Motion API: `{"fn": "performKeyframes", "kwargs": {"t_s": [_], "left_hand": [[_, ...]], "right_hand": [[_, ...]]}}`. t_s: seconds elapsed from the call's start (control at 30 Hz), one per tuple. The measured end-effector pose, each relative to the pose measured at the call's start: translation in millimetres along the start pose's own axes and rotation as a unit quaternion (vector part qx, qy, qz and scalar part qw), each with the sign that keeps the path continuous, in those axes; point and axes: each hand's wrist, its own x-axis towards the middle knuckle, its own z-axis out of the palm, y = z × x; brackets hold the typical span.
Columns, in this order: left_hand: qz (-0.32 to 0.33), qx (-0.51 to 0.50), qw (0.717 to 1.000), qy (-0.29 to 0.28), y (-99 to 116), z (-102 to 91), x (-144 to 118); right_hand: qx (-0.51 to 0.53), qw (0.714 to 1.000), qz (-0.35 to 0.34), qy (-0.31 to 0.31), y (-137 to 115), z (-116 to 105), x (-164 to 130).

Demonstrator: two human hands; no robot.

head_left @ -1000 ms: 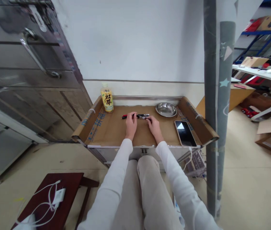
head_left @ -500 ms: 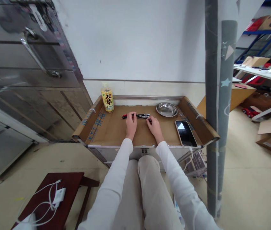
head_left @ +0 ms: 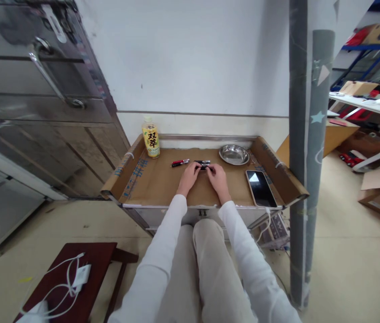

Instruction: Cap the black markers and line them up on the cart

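Okay so, on my feed from over here, both hands are at the middle of the tray, fingers drawn in narrow toward each other. The left hand and right hand meet at some dark pens, one hand at either end. They look like they're touching the nearer pen, but it's too small for me to tell how firmly either one grips it. Just left of that, a red pen and a black pen lie side by side on the cardboard tray.

Going outward, I've got a yellow-labelled bottle upright near the back left corner, a shiny metal dish at the back right, and a phone lying screen-up in front of the dish, white cable hanging off the front edge. Past the tray there's a grey pole on the right, a metal door on the left, and a dark red stool down low with a white charger on it.
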Motion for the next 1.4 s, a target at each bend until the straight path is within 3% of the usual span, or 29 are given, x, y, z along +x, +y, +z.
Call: {"fn": "performKeyframes", "kwargs": {"t_s": [0.13,0.23,0.4,0.5,0.77,1.07,1.3,1.4], "left_hand": [[0.030,0.063,0.998,0.002,9,-2.2,-2],[0.058,0.086,0.995,0.007,16,-3.7,-4],[0.061,0.125,0.988,-0.063,16,-2.7,-8],[0.056,0.122,0.988,-0.076,11,-0.8,-7],[-0.013,0.065,0.997,-0.036,10,-0.9,-6],[-0.034,0.055,0.997,-0.043,16,-2.9,-4],[-0.024,0.035,0.999,-0.032,10,-0.4,-4],[-0.028,0.041,0.998,-0.027,10,-1.4,-3]], "right_hand": [[0.001,0.998,0.035,0.045,3,-3,1],[-0.019,0.999,0.028,0.019,4,-3,1],[-0.057,0.998,0.021,-0.027,8,-1,0],[-0.072,0.996,0.017,-0.049,10,0,0],[-0.075,0.993,-0.015,-0.087,9,2,2],[-0.099,0.990,-0.007,-0.104,5,-1,3],[-0.036,0.996,0.000,-0.085,10,2,3],[-0.055,0.995,-0.003,-0.086,11,4,2]]}}
